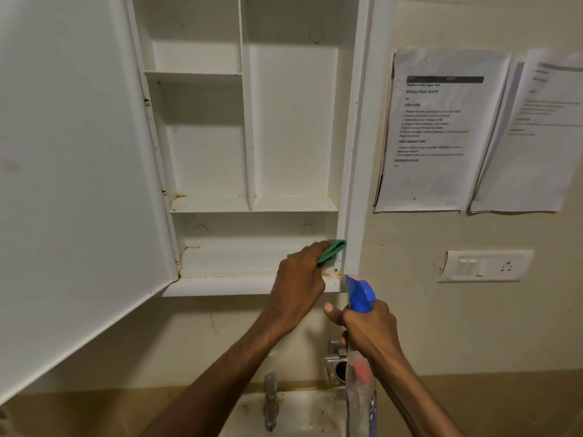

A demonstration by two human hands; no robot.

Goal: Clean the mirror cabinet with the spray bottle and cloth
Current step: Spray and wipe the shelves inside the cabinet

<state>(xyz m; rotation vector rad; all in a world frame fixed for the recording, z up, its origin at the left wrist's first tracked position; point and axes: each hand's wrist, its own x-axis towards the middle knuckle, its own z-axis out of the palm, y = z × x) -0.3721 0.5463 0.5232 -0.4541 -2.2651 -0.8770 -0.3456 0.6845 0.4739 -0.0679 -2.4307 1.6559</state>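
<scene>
Now your left hand (299, 279) presses the green cloth (332, 250) into the right back corner of the bottom shelf (239, 263) of the cabinet (293, 121); the fingers are curled over the cloth and hold it against the shelf, beside the right wall. The door (72, 171) stands open at the left edge. Your right hand (369, 332) grips the neck of the bottle (359, 367), all fingers wrapped around it, thumb pointing left. The bottle is upright, just below the right front corner of the cabinet, and its blue head (359, 293) points up toward that corner. Below your arms are a tap (270, 402) and a sink (303, 414). On the wall right of the cabinet hang two papers (441, 130) and a switch plate (485, 265).
</scene>
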